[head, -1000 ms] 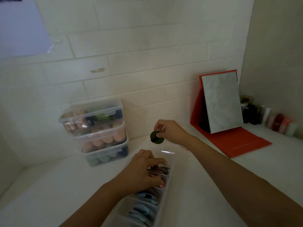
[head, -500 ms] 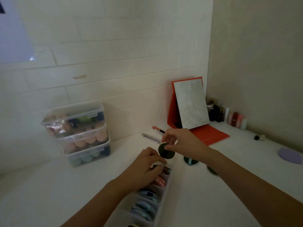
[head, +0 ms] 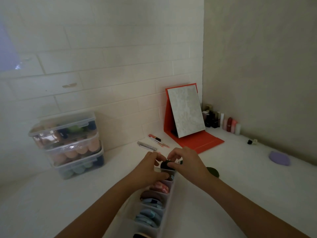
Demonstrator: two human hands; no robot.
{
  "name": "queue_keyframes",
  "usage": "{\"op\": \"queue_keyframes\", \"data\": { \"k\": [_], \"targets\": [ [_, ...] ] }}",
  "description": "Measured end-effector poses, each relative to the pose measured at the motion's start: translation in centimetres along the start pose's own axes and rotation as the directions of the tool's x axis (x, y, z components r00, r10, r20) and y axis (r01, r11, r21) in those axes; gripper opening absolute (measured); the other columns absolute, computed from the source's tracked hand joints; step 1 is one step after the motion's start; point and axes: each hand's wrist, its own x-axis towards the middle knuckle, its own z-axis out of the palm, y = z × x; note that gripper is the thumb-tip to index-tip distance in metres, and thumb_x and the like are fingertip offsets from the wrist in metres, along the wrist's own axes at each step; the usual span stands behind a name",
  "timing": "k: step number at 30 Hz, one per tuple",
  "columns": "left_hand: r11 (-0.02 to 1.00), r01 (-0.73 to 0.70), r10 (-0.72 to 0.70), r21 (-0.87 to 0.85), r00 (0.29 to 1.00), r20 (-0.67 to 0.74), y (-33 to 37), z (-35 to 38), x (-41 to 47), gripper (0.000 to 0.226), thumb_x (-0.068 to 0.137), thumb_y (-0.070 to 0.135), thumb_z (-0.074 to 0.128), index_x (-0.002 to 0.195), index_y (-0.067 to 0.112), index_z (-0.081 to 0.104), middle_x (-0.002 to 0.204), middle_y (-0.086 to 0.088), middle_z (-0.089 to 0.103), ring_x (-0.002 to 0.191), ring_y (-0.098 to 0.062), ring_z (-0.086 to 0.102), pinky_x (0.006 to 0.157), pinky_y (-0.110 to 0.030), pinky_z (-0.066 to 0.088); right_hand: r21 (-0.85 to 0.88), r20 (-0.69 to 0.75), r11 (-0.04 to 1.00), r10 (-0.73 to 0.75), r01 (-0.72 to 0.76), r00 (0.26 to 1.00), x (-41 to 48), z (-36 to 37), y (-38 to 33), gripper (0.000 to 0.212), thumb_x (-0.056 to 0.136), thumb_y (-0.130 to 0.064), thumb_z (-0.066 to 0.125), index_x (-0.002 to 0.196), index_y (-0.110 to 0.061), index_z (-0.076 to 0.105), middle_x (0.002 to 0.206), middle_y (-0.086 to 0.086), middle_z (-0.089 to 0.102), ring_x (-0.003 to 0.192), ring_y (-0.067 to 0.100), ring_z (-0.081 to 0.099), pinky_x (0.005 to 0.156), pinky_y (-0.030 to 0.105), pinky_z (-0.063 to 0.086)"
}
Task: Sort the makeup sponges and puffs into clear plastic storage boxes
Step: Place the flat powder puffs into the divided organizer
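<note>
Only the person's two arms and hands are in sight. The left forearm (head: 106, 206) and the right forearm (head: 240, 208) are both bare, uncovered skin running from the lower edge of the view all the way to the fingertips. They are slim and smooth, narrowing evenly to slender wrists. The left hand (head: 149, 170) and the right hand (head: 187, 164) look fine-boned, with long thin fingers and softly rounded knuckles. The room is dim and everything a little soft, so the fingernails are too blurred to tell whether they carry any polish.
</note>
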Motion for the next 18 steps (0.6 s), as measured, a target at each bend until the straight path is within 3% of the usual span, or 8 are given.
{"op": "queue_keyframes", "data": {
  "k": [5,10,13,16,18],
  "targets": [
    [0.999,0.01,-0.011,0.034,1.0,0.006,-0.3,0.3,0.6,0.04,0.079,0.03,0.07,0.114,0.03,0.05,0.115,0.011,0.047,0.094,0.001,0.045,0.067,-0.008,0.035,0.009,-0.01,1.0,0.009,-0.009,1.0,-0.1,0.6,0.6,0.012,0.083,-0.031,0.069,0.093,-0.026,0.066,0.074,-0.03,0.051,0.096,0.004,0.048,0.09,0.031,0.037],
    [0.988,0.029,-0.034,0.154,0.999,0.025,-0.4,0.8,1.2,0.035,0.082,0.034,0.065,0.115,0.032,0.055,0.12,0.008,0.052,0.108,-0.009,0.046,0.093,-0.026,0.039,0.014,0.05,0.999,-0.04,0.039,0.998,0.1,0.4,0.9,0.013,0.085,-0.031,0.067,0.094,-0.024,0.068,0.079,-0.024,0.059,0.09,0.003,0.055,0.09,0.031,0.041],
    [0.961,-0.031,0.032,0.275,0.999,0.0,-0.6,1.2,1.0,0.025,0.087,0.036,0.055,0.111,0.03,0.061,0.114,0.01,0.06,0.106,-0.009,0.049,0.102,-0.035,0.036,0.039,0.036,0.997,-0.071,0.07,0.997,0.1,-0.3,1.2,0.01,0.088,-0.027,0.063,0.094,-0.022,0.069,0.087,-0.015,0.064,0.085,-0.004,0.053,0.081,0.015,0.04],
    [0.955,-0.091,0.091,0.282,0.996,0.012,-0.8,1.3,0.9,0.022,0.088,0.036,0.052,0.104,0.031,0.065,0.102,0.011,0.066,0.096,-0.007,0.053,0.097,-0.038,0.04,0.14,-0.058,0.988,0.067,-0.058,0.996,0.5,-1.9,2.1,0.009,0.091,-0.023,0.059,0.096,-0.024,0.066,0.087,-0.019,0.061,0.085,-0.005,0.055,0.076,0.008,0.041],
    [0.958,-0.107,0.107,0.266,0.994,0.016,-1.0,1.3,0.9,0.021,0.088,0.035,0.052,0.102,0.032,0.066,0.1,0.012,0.066,0.095,-0.006,0.054,0.097,-0.038,0.041,0.113,-0.06,0.976,0.195,-0.187,0.979,0.8,-2.6,3.5,0.009,0.093,-0.021,0.057,0.098,-0.023,0.063,0.087,-0.016,0.06,0.086,0.001,0.058,0.07,0.008,0.04]
  ]
}}
